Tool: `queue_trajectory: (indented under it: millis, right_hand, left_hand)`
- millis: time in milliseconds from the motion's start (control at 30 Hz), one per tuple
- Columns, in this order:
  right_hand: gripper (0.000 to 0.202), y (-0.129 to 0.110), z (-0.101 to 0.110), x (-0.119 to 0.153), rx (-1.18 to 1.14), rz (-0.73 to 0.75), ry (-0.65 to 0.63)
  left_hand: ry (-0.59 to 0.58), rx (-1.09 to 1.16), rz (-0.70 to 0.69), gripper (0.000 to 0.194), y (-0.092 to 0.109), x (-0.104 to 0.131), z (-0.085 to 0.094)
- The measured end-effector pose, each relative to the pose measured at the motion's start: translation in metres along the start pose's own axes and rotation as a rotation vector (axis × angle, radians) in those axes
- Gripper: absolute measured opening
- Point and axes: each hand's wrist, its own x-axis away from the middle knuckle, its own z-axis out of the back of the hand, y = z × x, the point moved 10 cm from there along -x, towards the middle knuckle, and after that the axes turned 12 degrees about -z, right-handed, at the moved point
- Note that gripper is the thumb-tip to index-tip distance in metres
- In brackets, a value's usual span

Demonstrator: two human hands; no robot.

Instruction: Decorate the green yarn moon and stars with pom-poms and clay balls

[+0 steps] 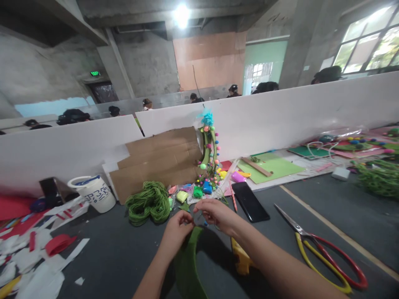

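Note:
My left hand point(175, 231) pinches the top edge of a curved green felt piece point(188, 265) that rises from below toward the table middle. My right hand point(215, 213) is close beside it, fingers closed on something small at that same edge; what it is stays too small to tell. Just beyond my hands lie a bundle of green yarn point(149, 202) and small coloured clay lumps point(199, 190). A decorated green arch with pom-poms point(208, 149) stands behind them. A yellow tool point(241, 259) lies under my right forearm.
Large scissors with red and yellow handles point(324, 253) lie at the right, a black phone point(249, 201) near the middle. A white paper cup point(93, 192), cardboard sheets point(162, 160) and paper scraps point(37, 253) sit left. White partition boards point(296, 112) back the table; other people's heads show beyond.

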Motion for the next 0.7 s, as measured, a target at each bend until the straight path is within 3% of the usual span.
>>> queue_trajectory:
  millis: [133,367,567,700]
  right_hand:
    - [0.02,-0.003,0.002,0.006,0.057,-0.045,-0.009]
    - [0.033,0.01,-0.018,0.01,0.355,0.009,-0.001]
    - [0.032,-0.004,-0.033,0.031,0.738,0.211,0.125]
    - [0.031,-0.009,-0.051,0.047,0.996,0.285,0.119]
  left_hand:
    - [0.041,-0.017,0.004,0.01,0.003,0.001,0.005]
    - [0.061,0.031,0.041,0.008,0.006,0.008,0.007]
    - [0.058,0.153,0.168,0.022,0.001,0.02,0.01]
    - [0.082,0.215,0.22,0.025,0.001,0.025,0.009]
